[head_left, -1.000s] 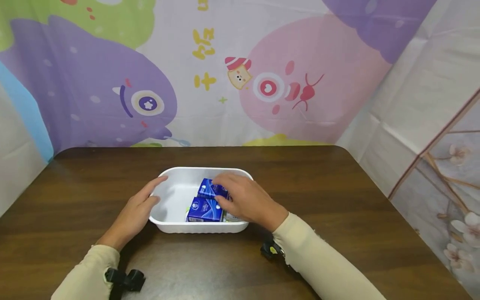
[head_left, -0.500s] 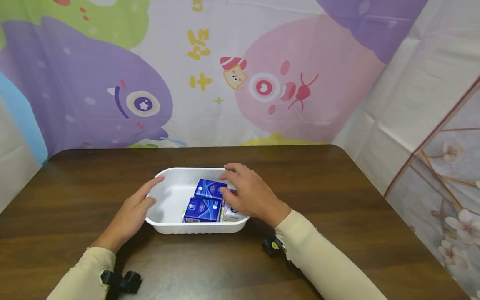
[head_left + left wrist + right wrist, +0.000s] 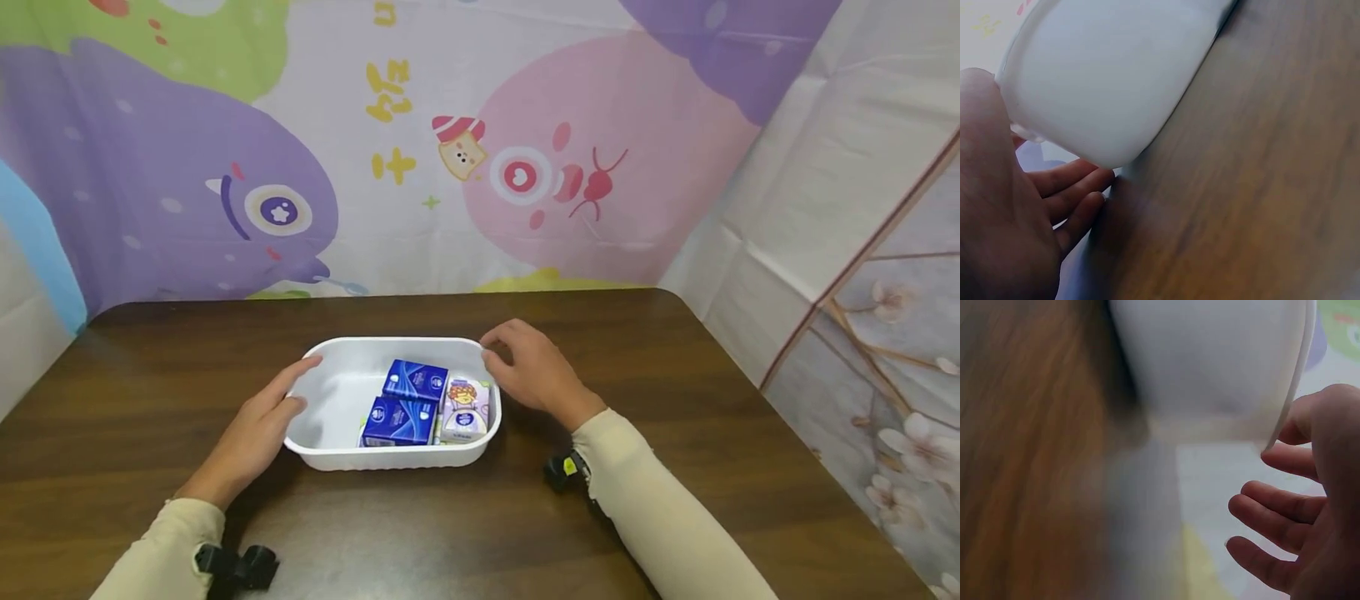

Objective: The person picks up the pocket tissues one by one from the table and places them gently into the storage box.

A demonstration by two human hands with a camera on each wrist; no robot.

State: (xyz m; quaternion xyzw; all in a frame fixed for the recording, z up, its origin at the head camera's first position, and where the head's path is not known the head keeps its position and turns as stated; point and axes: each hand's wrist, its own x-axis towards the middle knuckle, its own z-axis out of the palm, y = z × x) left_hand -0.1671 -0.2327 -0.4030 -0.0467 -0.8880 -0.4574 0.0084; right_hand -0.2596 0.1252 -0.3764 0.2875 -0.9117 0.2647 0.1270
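Note:
A white plastic tub (image 3: pixel 330 457) stands on the wooden table. At its right side lie a far blue pack (image 3: pixel 415 381) and a near blue pack (image 3: pixel 399 421), small and box-shaped like tissue packs. Beside them is a pale purple pack (image 3: pixel 464 410) with a cartoon figure. Green-edged bits show beneath. My left hand (image 3: pixel 253 433) holds the tub's left end, thumb and index over the rim, other fingers along the outer wall. At the far right corner, my right hand (image 3: pixel 538 367) pinches the rim with thumb and index; its remaining fingers hang loosely outside.
The brown wooden table (image 3: pixel 405 533) extends around the tub. Behind it hangs a cloth backdrop (image 3: pixel 420 250) with cartoon figures, and a flower-print panel (image 3: pixel 885 400) is at the right. Black wrist cameras sit on both sleeves.
My right hand has drawn back from over the packs to the tub's right rim, uncovering the pale purple pack. My left hand stays at the left rim. The head view has shifted slightly.

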